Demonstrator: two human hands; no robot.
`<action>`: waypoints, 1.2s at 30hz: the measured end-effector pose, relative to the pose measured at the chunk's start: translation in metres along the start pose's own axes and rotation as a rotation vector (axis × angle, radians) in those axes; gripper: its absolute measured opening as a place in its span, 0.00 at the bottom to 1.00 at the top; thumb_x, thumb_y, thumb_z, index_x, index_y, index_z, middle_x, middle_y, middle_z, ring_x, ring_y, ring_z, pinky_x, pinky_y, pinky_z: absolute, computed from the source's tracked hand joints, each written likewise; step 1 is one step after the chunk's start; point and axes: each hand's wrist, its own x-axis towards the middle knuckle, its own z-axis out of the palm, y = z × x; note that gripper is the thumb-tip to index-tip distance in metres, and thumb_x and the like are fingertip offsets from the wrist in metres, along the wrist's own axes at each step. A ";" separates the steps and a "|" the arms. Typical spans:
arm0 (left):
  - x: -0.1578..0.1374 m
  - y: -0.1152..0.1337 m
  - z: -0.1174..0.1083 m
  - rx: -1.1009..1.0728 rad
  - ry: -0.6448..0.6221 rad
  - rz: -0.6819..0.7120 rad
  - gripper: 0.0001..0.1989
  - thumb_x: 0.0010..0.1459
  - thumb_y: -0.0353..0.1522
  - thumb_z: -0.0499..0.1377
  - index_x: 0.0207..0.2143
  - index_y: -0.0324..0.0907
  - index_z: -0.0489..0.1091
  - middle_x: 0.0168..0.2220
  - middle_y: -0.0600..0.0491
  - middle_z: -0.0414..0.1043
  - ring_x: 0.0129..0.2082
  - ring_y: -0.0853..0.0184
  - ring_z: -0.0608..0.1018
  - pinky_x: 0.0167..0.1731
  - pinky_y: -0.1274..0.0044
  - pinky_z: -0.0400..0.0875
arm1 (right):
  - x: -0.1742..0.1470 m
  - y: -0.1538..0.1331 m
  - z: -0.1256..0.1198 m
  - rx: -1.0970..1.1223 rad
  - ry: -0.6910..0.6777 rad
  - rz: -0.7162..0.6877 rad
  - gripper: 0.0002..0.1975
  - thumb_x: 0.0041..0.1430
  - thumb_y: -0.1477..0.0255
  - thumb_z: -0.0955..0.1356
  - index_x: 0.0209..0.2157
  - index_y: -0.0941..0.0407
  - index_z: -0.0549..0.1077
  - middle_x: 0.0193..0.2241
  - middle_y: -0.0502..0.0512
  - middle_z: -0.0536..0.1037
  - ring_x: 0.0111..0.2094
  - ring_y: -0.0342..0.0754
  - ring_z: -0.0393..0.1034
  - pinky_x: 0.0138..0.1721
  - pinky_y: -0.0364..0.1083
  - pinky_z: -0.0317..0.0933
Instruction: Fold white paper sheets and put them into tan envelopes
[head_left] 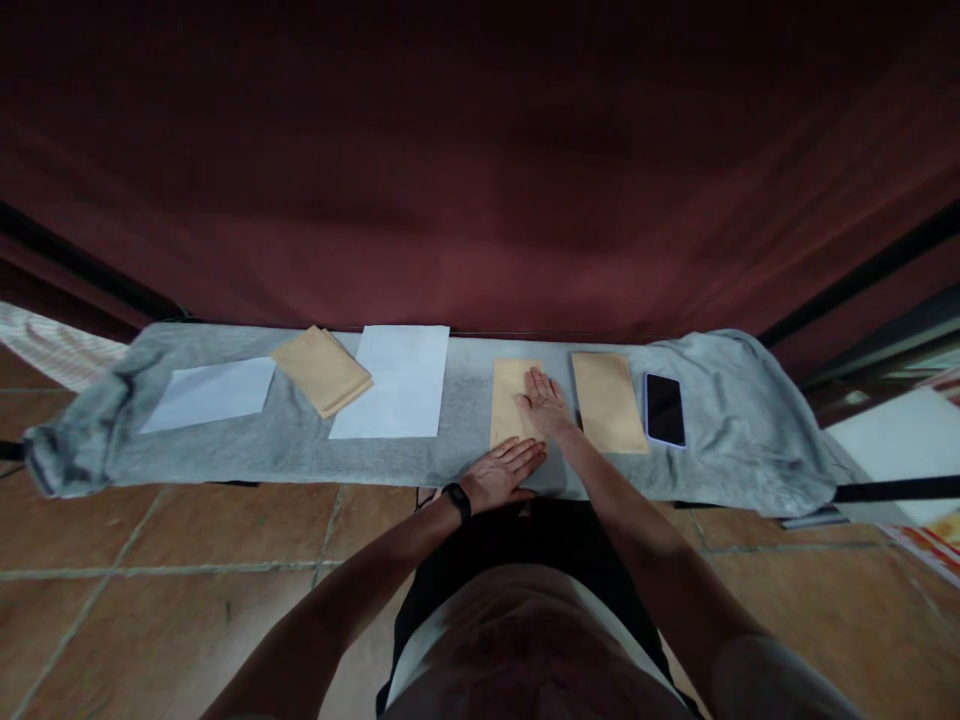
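A tan paper envelope [508, 400] lies flat on the grey cloth, its long side running away from me. Across its near end rests my left hand [504, 472], fingers stretched out and pointing right; a dark band is on that wrist. My right hand [546, 402] lies flat on the envelope's right side, with fingers extended away from me. Both hands cover parts of the envelope. Just right of my right hand is a second tan envelope or small stack [609, 402]; whether it is more than one I cannot tell.
A phone [664, 410] lies at the right on the grey cloth [739, 420]. Leftward are a white sheet [405, 380], several tan envelopes [322, 370] overlapping its edge, and another white paper [210, 393]. A dark red curtain [480, 200] hangs behind the narrow surface.
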 end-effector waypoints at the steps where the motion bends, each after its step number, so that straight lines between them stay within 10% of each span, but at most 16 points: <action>1: 0.000 0.000 0.000 -0.001 0.001 -0.001 0.35 0.69 0.48 0.50 0.70 0.39 0.50 0.72 0.45 0.48 0.72 0.61 0.51 0.69 0.67 0.45 | 0.000 0.000 0.001 -0.002 0.004 0.005 0.32 0.72 0.61 0.53 0.69 0.66 0.52 0.70 0.67 0.51 0.71 0.56 0.45 0.69 0.57 0.41; 17: -0.002 0.002 0.003 -0.019 -0.007 -0.034 0.32 0.67 0.49 0.52 0.64 0.36 0.63 0.64 0.41 0.66 0.67 0.57 0.63 0.69 0.66 0.46 | -0.064 -0.010 -0.004 0.011 -0.024 -0.249 0.27 0.73 0.64 0.57 0.69 0.55 0.55 0.71 0.59 0.50 0.71 0.55 0.45 0.69 0.59 0.41; 36: -0.001 -0.002 0.004 -0.115 -0.017 -0.007 0.36 0.67 0.45 0.54 0.69 0.36 0.51 0.70 0.40 0.53 0.70 0.57 0.56 0.69 0.65 0.49 | 0.017 -0.032 0.001 0.017 0.017 0.004 0.28 0.72 0.61 0.57 0.69 0.54 0.56 0.71 0.62 0.51 0.70 0.60 0.47 0.69 0.63 0.39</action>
